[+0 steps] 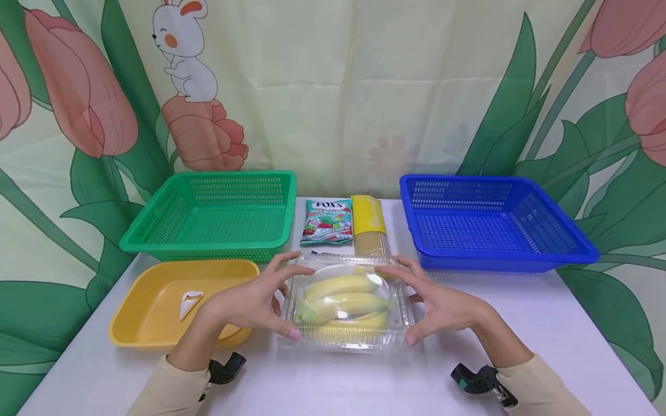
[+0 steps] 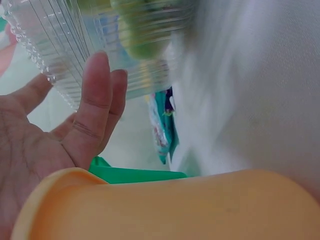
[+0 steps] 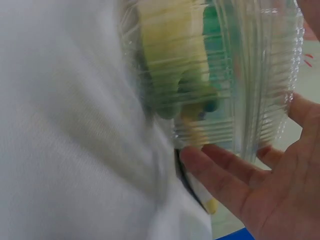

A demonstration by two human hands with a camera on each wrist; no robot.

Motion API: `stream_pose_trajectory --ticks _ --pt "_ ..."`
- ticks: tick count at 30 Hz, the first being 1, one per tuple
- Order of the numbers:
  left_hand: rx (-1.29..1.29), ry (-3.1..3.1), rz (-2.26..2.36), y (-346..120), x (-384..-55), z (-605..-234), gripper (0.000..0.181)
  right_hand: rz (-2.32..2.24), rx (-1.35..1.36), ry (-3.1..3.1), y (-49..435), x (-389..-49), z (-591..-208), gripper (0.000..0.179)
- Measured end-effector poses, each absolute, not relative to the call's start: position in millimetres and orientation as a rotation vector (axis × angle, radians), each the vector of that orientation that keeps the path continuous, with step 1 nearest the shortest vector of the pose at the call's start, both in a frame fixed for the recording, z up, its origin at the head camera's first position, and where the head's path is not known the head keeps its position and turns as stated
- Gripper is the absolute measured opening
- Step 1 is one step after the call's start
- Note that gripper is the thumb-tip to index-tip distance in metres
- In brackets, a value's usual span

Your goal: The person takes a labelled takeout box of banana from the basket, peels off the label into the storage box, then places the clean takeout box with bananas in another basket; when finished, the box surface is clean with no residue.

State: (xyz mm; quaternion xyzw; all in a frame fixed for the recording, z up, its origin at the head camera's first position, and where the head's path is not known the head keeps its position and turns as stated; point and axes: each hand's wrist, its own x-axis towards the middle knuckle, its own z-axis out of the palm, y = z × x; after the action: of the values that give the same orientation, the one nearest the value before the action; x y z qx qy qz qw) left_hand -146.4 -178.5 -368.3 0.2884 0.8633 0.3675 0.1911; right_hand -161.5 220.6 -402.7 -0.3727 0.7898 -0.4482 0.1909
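A clear plastic clamshell box (image 1: 343, 341) with several yellow-green bananas (image 1: 346, 303) inside is in the middle of the table in the head view. My left hand (image 1: 255, 297) holds its left side, thumb at the front corner and fingers along the side and lid rim. On the opposite side my right hand (image 1: 442, 300) grips in the same way, its thumb near the front right corner. Both wrist views show fingertips against the ribbed wall of the box (image 2: 145, 30). The lid lies over the bananas; whether it is latched cannot be told.
Behind the box lie a green candy bag (image 1: 326, 222) and a yellow-topped noodle pack (image 1: 369, 222). A green basket (image 1: 208, 251) stands back left, a blue basket (image 1: 499, 263) back right. A yellow basin (image 1: 151, 329) at left holds a small white folded item (image 1: 190, 303).
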Motion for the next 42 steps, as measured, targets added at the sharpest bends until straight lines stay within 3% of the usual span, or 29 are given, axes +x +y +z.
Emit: stream_pose_trajectory --ticks 18,28,42 --pt "0.987 2.485 1.303 -178.4 -150.4 -371.2 0.090 -1.238 -1.078 2.374 226.4 -155.1 -377.3 0.111" --pt "1.025 2.439 1.595 -171.9 -149.8 -360.2 0.086 -1.301 -1.052 2.447 229.9 -159.3 -343.4 0.107" --pt "1.085 2.484 1.692 -180.9 -157.0 -335.0 0.099 -1.409 -1.180 2.433 218.1 -177.3 -321.4 0.100"
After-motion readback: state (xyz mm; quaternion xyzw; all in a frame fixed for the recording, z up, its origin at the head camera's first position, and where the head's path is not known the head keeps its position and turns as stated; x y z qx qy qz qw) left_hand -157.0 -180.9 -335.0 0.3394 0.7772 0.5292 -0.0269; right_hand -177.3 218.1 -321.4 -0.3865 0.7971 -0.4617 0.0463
